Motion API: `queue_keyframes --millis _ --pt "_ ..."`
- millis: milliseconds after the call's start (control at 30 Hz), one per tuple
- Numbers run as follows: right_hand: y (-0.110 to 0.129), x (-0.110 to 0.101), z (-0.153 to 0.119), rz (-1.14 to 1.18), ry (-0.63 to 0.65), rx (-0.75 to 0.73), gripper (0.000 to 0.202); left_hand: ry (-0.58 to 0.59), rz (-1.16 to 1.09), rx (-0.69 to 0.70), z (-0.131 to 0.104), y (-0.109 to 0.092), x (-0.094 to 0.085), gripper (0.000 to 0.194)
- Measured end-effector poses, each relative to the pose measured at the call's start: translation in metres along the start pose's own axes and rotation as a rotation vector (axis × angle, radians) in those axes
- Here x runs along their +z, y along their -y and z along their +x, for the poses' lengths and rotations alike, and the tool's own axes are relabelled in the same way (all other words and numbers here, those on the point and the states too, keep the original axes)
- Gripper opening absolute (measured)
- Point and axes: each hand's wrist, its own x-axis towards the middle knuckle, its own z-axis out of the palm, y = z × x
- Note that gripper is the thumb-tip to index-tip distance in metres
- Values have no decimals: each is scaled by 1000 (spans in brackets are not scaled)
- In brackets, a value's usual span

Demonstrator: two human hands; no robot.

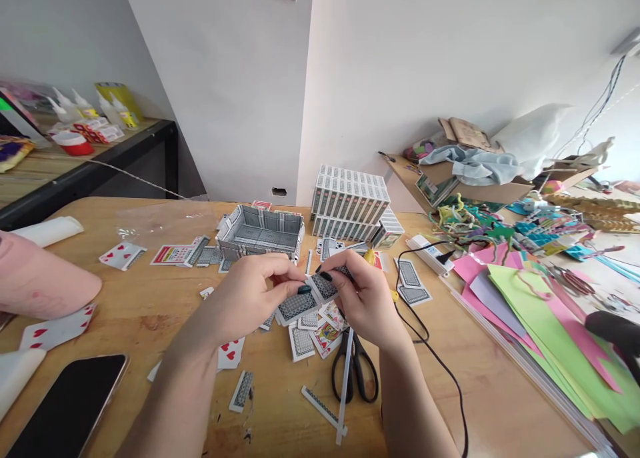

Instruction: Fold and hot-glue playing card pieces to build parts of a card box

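Observation:
Between my two hands is a strip of playing cards (299,306), grey patterned backs up, with a seam near its middle. My left hand (260,288) pinches it from the left, thumb on top. At the other end my right hand (363,291) grips it with thumb and fingers. Just behind stands an open box built from playing cards (260,235). Loose playing cards (301,343), some face up, lie beneath my hands. Black-handled scissors (367,371) rest below my right hand, with a translucent glue stick (345,385) across them.
Stacked card packs (350,201) stand against the wall. A glue gun's yellow tip (370,256) shows behind my right hand; a black cord (440,358) runs along the right. A phone (70,405) and pink cylinder (45,275) sit left, coloured paper (535,345) right.

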Motion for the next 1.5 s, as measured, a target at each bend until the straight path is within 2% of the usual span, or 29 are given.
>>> queue_keyframes --millis 167,533,833,1033,1267,1500 --pt "0 0 1 0 -24 -39 14 -6 -22 -14 0 -3 2 14" --pt "-2 -8 -1 55 103 66 5 -115 2 14 2 -10 14 13" --pt "0 -11 -4 74 97 71 9 -187 25 38 -2 -17 17 15" --pt "-1 -5 -2 73 74 63 11 -159 65 37 -4 -15 14 15" --pt "-3 5 -1 28 -54 66 12 -150 112 55 -2 -12 12 15" --pt "-5 10 -1 75 -89 93 13 -138 119 73 0 -10 12 16"
